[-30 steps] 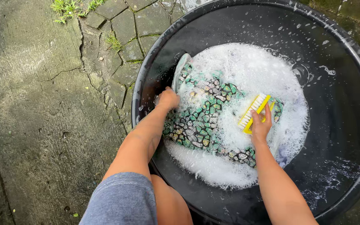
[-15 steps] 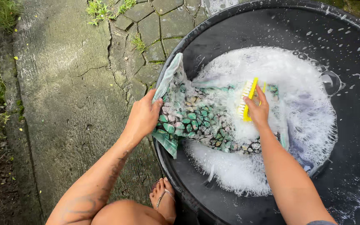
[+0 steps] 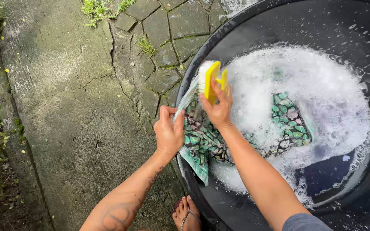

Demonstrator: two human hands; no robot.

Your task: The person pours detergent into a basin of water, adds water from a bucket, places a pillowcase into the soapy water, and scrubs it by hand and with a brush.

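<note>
The black tub (image 3: 236,32) holds suds, with the patterned cloth (image 3: 202,141) draped over its near rim. The left hand (image 3: 168,132) pinches the cloth; it does best pulling it taut. The right hand (image 3: 217,105) grips the yellow brush (image 3: 210,79), bristles flat against the cloth.

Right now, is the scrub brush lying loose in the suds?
No, the right hand grips the yellow brush over the patterned cloth at the tub's rim.
</note>
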